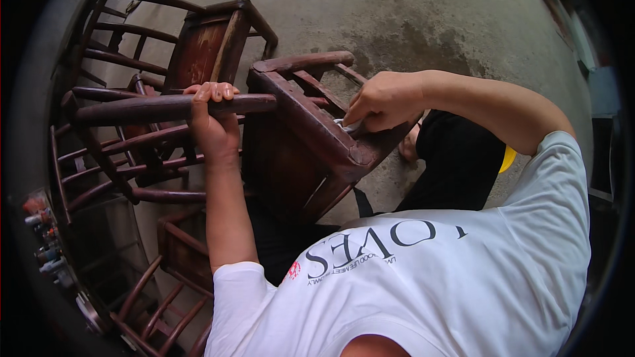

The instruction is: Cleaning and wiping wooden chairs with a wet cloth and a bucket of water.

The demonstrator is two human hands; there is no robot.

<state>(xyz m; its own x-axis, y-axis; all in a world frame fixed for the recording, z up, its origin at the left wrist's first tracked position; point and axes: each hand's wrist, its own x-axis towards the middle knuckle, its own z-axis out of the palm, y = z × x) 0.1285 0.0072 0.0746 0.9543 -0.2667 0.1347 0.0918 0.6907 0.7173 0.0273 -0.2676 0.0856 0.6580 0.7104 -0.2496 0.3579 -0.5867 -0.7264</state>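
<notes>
A dark reddish-brown wooden chair (311, 119) lies tipped over in front of me, its seat frame turned toward my right side. My left hand (215, 111) is wrapped round one of its round bars, with the fingers curled over the top. Against the seat frame's edge my right hand (380, 102) presses down in a pinch. A bit of something white (345, 127), perhaps a cloth or paper, shows under its fingers; most of it is hidden.
Another worn wooden chair (205, 46) stands behind at the far left, and one more (182, 251) is at the lower left. Assorted small items (49, 251) line the left rim. A dark damp patch (423, 46) marks the concrete floor. Something yellow (508, 158) is beside my leg.
</notes>
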